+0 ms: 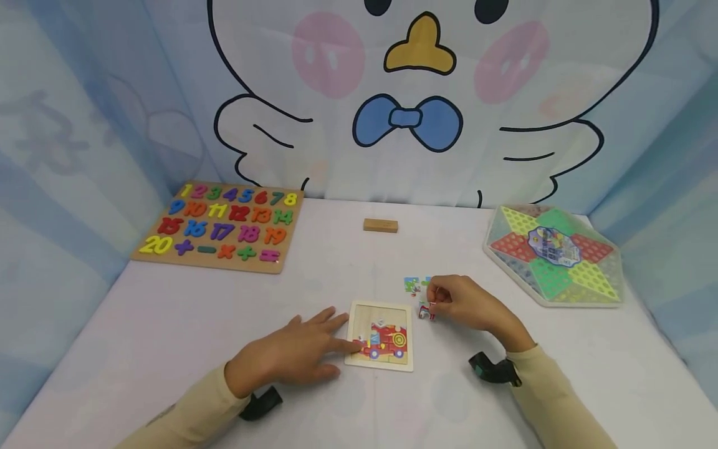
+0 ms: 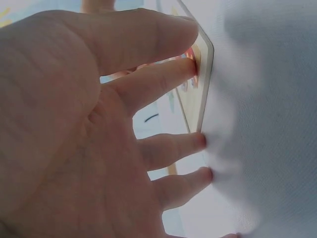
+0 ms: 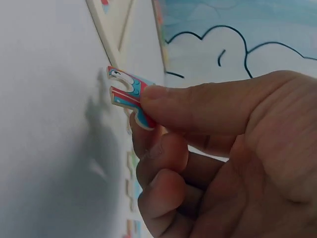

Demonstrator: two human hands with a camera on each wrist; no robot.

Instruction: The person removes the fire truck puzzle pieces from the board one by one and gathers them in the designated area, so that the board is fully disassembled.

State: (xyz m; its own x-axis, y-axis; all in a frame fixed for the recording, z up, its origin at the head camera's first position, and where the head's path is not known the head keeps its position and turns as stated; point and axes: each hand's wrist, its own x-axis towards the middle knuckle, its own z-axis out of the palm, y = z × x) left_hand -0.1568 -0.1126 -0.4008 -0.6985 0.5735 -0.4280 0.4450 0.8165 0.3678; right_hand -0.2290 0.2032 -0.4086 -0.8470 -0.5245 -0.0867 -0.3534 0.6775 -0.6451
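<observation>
A small square wooden puzzle board (image 1: 361, 312) lies on the table with a partly assembled red vehicle picture in it. My left hand (image 1: 300, 349) is spread flat at its left side, and the index fingertip rests on the picture's lower left. In the left wrist view the fingers (image 2: 166, 151) of that hand are straight. My right hand (image 1: 468, 302) is just right of the board, pinching a red and blue jigsaw piece (image 3: 129, 91) between thumb and fingers. More jigsaw pieces (image 1: 412, 285) lie beyond the board, partly hidden by the right hand.
A wooden number board (image 1: 191, 246) with colourful digits lies at the back left. A small wooden block (image 1: 380, 226) is at the back middle. At the back right sits a hexagonal game board (image 1: 552, 259) with coloured triangles. A printed curtain (image 1: 404, 174) stands behind the table.
</observation>
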